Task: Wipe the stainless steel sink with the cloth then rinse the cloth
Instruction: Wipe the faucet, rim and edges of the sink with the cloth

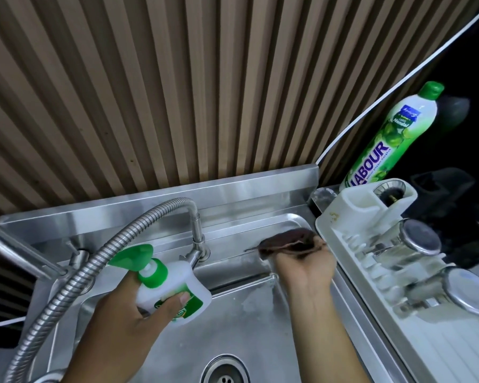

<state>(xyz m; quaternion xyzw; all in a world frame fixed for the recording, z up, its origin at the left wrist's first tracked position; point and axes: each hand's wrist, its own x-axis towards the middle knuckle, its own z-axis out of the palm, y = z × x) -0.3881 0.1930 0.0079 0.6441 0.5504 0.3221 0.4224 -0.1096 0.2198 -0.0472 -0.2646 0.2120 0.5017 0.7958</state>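
Ribbed wall (177, 92), steel sink (260, 313): left fingers (181, 298) curl round smooth plastic bottle (177, 275), right fingers (318, 252) clutch crumpled cloth (288, 240).

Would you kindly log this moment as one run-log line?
left hand: grips pump bottle over sink | right hand: holds cloth near back right corner | tap: no water seen

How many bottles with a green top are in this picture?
2. The left hand holds a white pump bottle over the sink; a tall LABOUR bottle stands at the right, behind the white dish rack. More may be hidden.
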